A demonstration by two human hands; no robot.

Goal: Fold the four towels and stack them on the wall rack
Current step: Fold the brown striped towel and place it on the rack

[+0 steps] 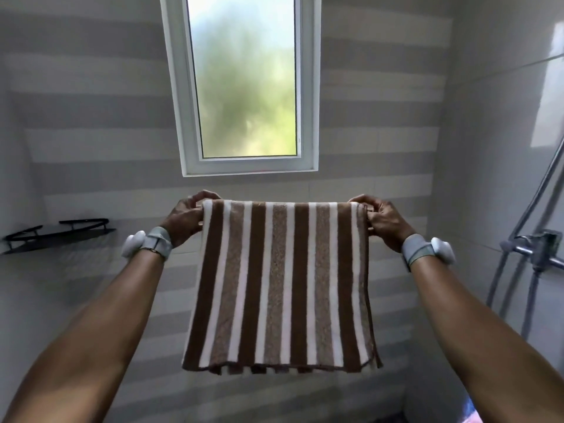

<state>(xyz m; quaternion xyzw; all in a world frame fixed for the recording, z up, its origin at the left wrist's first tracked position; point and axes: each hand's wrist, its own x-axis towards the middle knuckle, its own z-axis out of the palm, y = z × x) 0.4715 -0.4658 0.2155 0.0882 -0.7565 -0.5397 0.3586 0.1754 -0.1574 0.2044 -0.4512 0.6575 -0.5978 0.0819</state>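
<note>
Directly below the window (244, 87), a brown, tan and white striped towel (280, 285) hangs in the air, stretched flat between two hands with its stripes running up and down. Its top edge lies level just under the window sill, and its lower hem hangs free, where a second layer of cloth shows behind the front one. The left hand (186, 219), below the window's left corner, pinches the towel's top left corner, fingers curled over the edge and thumb behind. The right hand (384, 222), below and a little to the right of the window's right corner, pinches the top right corner in the same way, with the cloth bunched slightly between its fingertips. Each wrist wears a grey band carrying a white pod, the left band (146, 244) and the right band (427, 250). Both bare forearms reach up from the bottom corners. Lower and far to the left of the window, a black metal wall rack (58, 236) is fixed to the striped tiles, well apart from the towel. Lower and far to the right of the window, a chrome shower mixer (540, 248) sits on the side wall with hoses hanging beneath it.
</note>
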